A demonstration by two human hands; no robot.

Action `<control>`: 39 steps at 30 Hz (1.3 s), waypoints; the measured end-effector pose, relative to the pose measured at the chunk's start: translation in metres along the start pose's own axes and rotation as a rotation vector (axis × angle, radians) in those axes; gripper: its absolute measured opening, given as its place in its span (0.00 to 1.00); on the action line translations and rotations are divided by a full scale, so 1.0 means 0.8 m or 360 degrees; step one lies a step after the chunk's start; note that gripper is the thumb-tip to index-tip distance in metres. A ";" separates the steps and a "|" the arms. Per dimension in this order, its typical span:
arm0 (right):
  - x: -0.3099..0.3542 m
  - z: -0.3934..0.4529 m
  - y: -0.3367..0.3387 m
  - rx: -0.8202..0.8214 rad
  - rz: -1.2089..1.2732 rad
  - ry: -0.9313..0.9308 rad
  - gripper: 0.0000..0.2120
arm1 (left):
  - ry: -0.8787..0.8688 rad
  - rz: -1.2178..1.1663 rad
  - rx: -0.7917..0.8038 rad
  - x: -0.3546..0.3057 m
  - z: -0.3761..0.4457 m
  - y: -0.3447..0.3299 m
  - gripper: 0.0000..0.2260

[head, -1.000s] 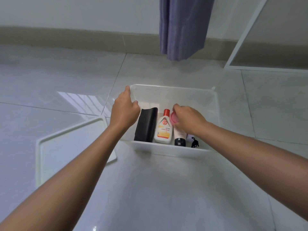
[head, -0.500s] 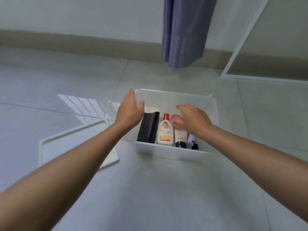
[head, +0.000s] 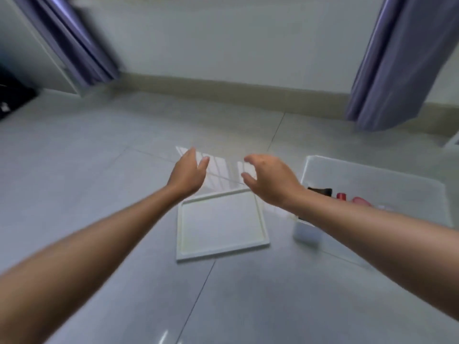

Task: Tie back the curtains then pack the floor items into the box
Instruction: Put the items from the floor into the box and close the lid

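The translucent white box (head: 407, 192) sits on the floor at the right, with a black item (head: 321, 191), a red bottle cap (head: 341, 196) and a pink lid (head: 360, 201) showing inside; my right forearm hides the rest. Its white lid (head: 221, 224) lies flat on the tiles at the centre. My left hand (head: 187, 173) and my right hand (head: 269, 181) hover empty above the lid's far edge, fingers relaxed and spread, facing each other. Purple curtains hang at the left (head: 74, 45) and at the right (head: 402, 65).
Glossy grey floor tiles run to a beige skirting board (head: 236, 86) under the white wall. A dark object (head: 12, 95) sits at the far left beside a white frame. The picture is motion-blurred.
The view has swung left, so the box now sits at the right. Both hands have left the box and now hover open over the lid.
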State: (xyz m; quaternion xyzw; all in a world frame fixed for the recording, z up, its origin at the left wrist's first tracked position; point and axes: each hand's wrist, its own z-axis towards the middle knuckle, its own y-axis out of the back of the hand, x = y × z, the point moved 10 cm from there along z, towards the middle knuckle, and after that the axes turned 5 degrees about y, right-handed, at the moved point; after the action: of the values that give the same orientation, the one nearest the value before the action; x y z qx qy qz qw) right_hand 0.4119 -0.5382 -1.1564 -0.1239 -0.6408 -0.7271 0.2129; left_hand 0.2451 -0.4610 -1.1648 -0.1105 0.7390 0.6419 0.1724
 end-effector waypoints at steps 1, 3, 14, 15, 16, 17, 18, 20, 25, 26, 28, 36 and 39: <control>-0.002 -0.005 -0.031 0.0134 0.0022 -0.0054 0.24 | 0.0168 -0.0054 0.0031 0.041 -0.004 -0.022 0.28; -0.016 -0.024 -0.091 0.0419 0.0043 -0.0188 0.29 | 0.0478 -0.0128 0.0190 0.112 -0.022 -0.075 0.31; -0.073 -0.093 -0.213 0.0985 0.0510 -0.0925 0.49 | 0.0718 -0.0169 0.0503 0.208 -0.074 -0.187 0.33; -0.073 -0.095 -0.215 0.0973 0.0640 -0.0978 0.48 | 0.0713 -0.0186 0.0449 0.207 -0.073 -0.186 0.33; -0.073 -0.095 -0.214 0.0949 0.0764 -0.1028 0.47 | 0.0720 -0.0211 0.0382 0.207 -0.071 -0.182 0.31; -0.073 -0.094 -0.211 0.0921 0.0866 -0.1065 0.45 | 0.0733 -0.0231 0.0300 0.206 -0.068 -0.174 0.30; -0.072 -0.092 -0.206 0.0890 0.0937 -0.1088 0.43 | 0.0738 -0.0221 0.0209 0.204 -0.064 -0.162 0.28; -0.062 -0.080 -0.192 0.0800 0.0975 -0.1049 0.39 | 0.0699 -0.0104 -0.0034 0.200 -0.051 -0.121 0.25; -0.021 -0.042 -0.124 0.0502 0.0903 -0.0821 0.41 | 0.0492 0.0014 -0.0579 0.168 -0.011 0.007 0.18; -0.017 -0.037 -0.102 0.0443 0.0877 -0.0783 0.42 | 0.0430 -0.0039 -0.0653 0.151 -0.007 0.028 0.17; -0.020 -0.033 -0.044 0.0278 0.0757 -0.0709 0.42 | 0.0313 -0.0217 -0.0726 0.102 -0.003 0.059 0.16; -0.151 -0.166 0.160 -0.0405 0.0546 -0.0887 0.22 | -0.0406 -0.0659 -0.0223 -0.165 -0.030 -0.003 0.19; -0.198 -0.242 0.178 -0.0504 0.0472 -0.1106 0.21 | -0.0562 -0.0705 0.0087 -0.228 -0.063 -0.062 0.22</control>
State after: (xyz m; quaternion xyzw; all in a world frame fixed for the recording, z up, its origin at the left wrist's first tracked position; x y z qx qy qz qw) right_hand 0.6356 -0.7178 -1.1318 -0.4844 -0.5300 -0.6931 0.0646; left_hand 0.4259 -0.5290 -1.1315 -0.1512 0.6724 0.5778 0.4373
